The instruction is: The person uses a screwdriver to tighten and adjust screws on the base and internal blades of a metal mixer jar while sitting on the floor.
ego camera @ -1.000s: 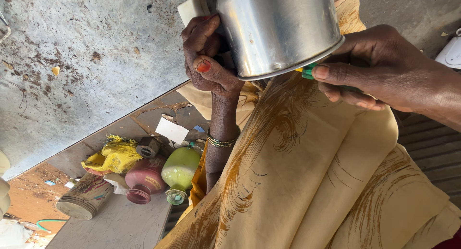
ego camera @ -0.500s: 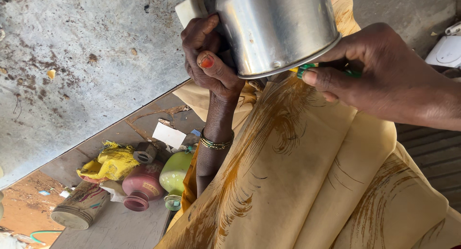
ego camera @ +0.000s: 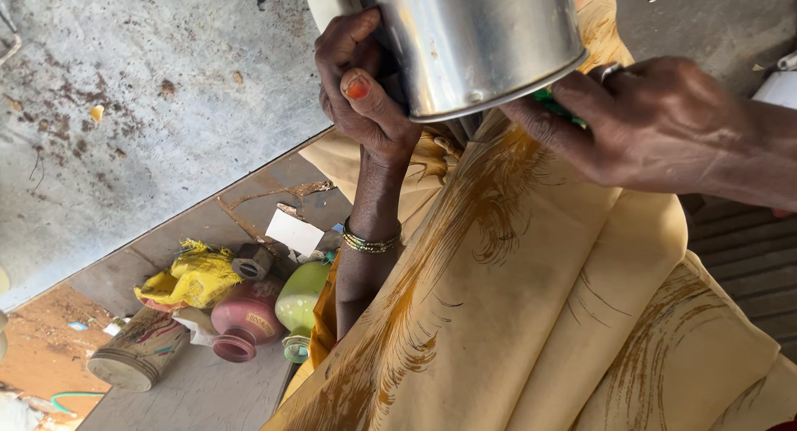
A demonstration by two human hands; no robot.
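Over a yellow cloth (ego camera: 531, 298), L hand (ego camera: 361, 90) grips a steel pot (ego camera: 477, 41) w/ thumb on its side; R hand (ego camera: 656, 119) pinches a green item (ego camera: 558, 107) at the rim.

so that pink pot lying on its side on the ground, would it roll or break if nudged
The pink pot looks round-bellied and lies on its side, so a nudge would probably roll it, though the green pot and yellow cloth pressed against it may stop it. It looks like painted clay, so likely brittle on the concrete floor.
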